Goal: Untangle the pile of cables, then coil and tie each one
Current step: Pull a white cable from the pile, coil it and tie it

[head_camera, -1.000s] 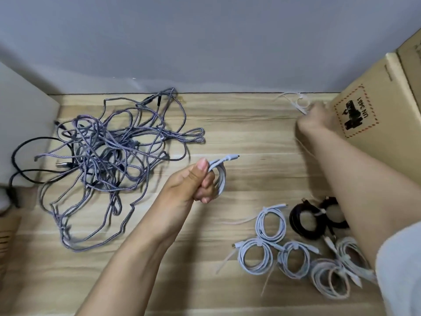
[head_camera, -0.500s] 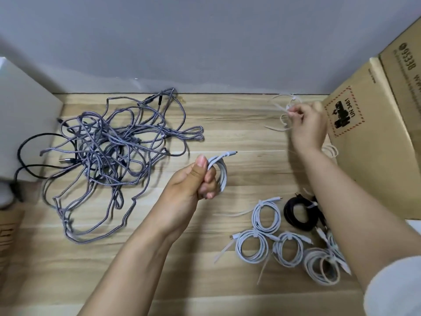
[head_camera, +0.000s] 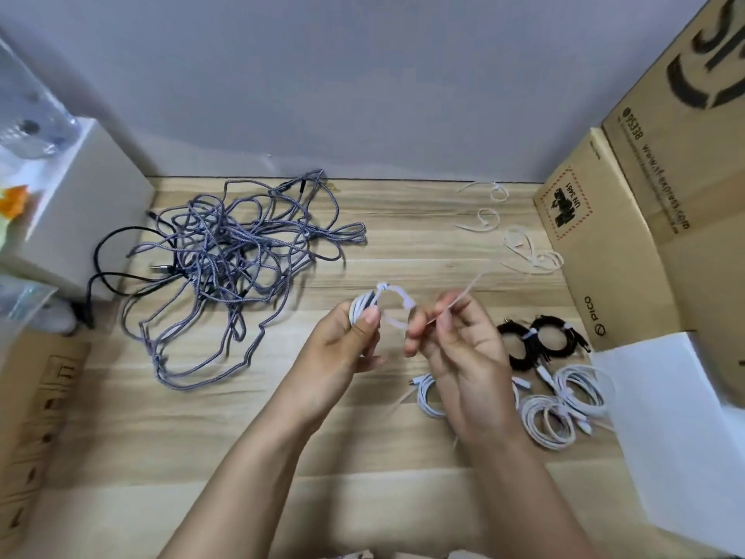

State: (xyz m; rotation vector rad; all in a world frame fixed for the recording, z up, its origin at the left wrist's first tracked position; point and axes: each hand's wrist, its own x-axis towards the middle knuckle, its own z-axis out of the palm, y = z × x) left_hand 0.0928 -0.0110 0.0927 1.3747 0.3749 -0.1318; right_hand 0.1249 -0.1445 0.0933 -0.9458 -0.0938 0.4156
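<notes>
Right hand (head_camera: 455, 344) back, tie (head_camera: 455, 302) in tow

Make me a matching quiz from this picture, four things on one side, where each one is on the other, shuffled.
Things:
1. grey tangle
2. black coils
3. loose ties
4. white coil

Places:
A. in the left hand
B. table, far left
C. by the cardboard box, far right
D. right of the right hand

Pairs: 1-B, 2-D, 3-C, 4-A

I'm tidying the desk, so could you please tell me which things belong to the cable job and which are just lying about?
Job:
left hand, white cable coil
right hand, cable tie
tangled cable pile
spare ties
tied coils

Lying about:
cardboard boxes
white box
</notes>
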